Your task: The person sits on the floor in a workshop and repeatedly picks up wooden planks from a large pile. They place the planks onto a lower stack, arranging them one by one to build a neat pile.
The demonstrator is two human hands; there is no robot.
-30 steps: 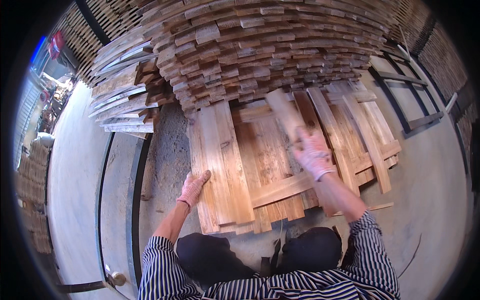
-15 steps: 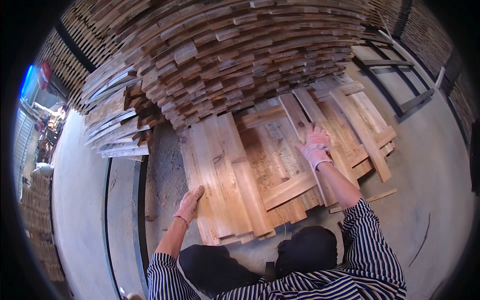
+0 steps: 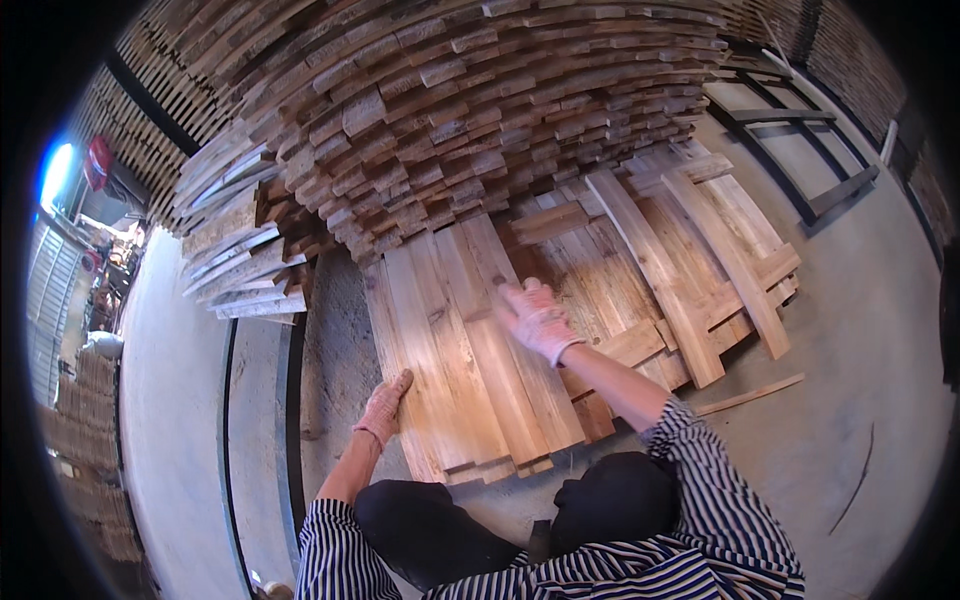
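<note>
At the left edge of the low bed of flat brown wooden planks (image 3: 585, 270), the left hand (image 3: 383, 408), in a pink knit glove, lays its thumb over the border; the pink-gloved right hand (image 3: 540, 325) touches the long pale-brown wooden board (image 3: 543, 395) running from far to near edge, though blur and hidden fingers leave either grip untold. Even sideways pressure against a braced left edge should keep seams snug; no container can be made out.
</note>
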